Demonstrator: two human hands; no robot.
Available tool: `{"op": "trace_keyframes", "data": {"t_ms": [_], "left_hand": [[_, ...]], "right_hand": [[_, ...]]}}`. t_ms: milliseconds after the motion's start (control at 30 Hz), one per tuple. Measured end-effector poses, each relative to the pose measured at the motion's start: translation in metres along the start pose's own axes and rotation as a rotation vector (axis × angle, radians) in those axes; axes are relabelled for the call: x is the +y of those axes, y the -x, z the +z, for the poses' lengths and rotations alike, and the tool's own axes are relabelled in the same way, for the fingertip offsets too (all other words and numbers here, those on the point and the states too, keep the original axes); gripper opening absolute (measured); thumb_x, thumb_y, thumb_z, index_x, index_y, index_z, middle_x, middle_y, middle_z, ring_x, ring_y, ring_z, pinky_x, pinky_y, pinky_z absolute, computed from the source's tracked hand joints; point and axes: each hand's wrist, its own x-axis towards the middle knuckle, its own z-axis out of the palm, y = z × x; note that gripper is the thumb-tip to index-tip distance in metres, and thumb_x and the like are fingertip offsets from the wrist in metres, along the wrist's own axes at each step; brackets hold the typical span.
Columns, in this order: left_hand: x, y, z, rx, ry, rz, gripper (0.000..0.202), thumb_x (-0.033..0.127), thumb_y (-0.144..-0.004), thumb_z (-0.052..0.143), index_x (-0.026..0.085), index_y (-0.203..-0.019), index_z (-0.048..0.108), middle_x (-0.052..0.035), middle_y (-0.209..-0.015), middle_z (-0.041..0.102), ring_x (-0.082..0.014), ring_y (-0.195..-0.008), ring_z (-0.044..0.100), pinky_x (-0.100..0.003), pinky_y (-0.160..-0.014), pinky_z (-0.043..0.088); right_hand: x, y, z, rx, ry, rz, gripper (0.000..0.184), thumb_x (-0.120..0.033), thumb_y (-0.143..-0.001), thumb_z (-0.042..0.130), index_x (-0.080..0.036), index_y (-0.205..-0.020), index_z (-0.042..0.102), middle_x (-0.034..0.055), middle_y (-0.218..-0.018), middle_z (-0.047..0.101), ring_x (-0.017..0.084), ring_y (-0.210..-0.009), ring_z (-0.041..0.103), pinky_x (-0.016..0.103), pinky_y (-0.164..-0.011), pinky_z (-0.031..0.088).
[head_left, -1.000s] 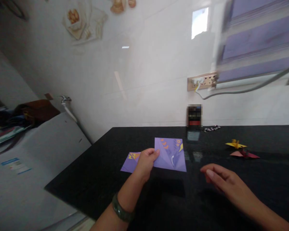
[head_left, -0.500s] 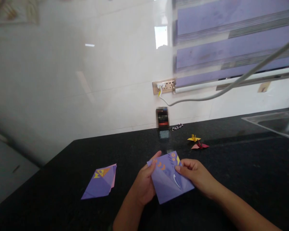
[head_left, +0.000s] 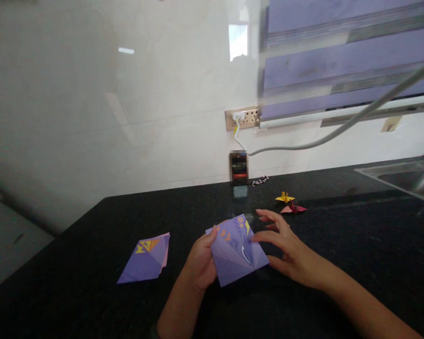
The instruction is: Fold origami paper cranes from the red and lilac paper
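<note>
Between both hands (head_left: 201, 264), under the left thumb (head_left: 211, 235), a purple paper square (head_left: 236, 256).

No text, label or number is legible; the dark upright object (head_left: 239, 168) is pixelated beyond reading.

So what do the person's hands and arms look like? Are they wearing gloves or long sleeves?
No gloves! The left hand and the right hand are both bare, with slim fingers. The left forearm and right forearm are slim too, and no sleeves show on them.
</note>
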Motion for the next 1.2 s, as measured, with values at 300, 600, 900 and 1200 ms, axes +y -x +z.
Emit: {"op": "trace_keyframes", "data": {"t_ms": [300,600,900,1200], "left_hand": [[-0.008,0.005,0.003,-0.140,-0.023,-0.010,0.041,0.037,-0.078,0.049,0.011,-0.110,0.052,-0.0155,-0.101,0.060,-0.0291,-0.094,0.055,-0.041,-0.079,0.042],[-0.012,0.014,0.007,-0.322,0.068,0.039,0.060,0.055,-0.075,0.041,0.013,-0.118,0.043,-0.0172,-0.124,0.043,-0.0321,-0.112,0.041,-0.042,-0.082,0.042],[-0.025,0.005,0.008,-0.037,-0.291,0.302,0.053,0.018,-0.058,0.071,0.015,-0.108,0.052,-0.0102,-0.104,0.055,-0.0220,-0.088,0.055,-0.030,-0.067,0.049],[-0.031,0.001,0.006,0.056,-0.353,0.335,0.031,0.027,-0.067,0.064,0.012,-0.093,0.058,-0.0076,-0.083,0.061,-0.0163,-0.072,0.057,-0.026,-0.058,0.049]], "right_hand": [[0.001,-0.002,0.007,0.042,-0.114,0.054,0.012,-0.030,-0.075,0.056,-0.023,-0.077,0.066,0.0044,-0.127,0.036,0.027,-0.118,0.030,0.045,-0.096,0.026],[0.003,-0.005,0.019,0.125,-0.396,0.297,0.019,-0.033,-0.079,0.049,-0.018,-0.072,0.059,0.0054,-0.086,0.058,0.018,-0.081,0.054,0.030,-0.075,0.043],[0.010,-0.005,0.023,0.149,-0.406,0.417,0.020,-0.035,-0.075,0.052,-0.017,-0.068,0.055,0.0011,-0.069,0.057,0.015,-0.064,0.051,0.024,-0.058,0.040],[0.007,-0.004,0.024,0.141,-0.421,0.432,0.020,-0.035,-0.075,0.052,-0.017,-0.068,0.056,-0.0001,-0.065,0.054,0.014,-0.062,0.049,0.023,-0.058,0.040]]}}
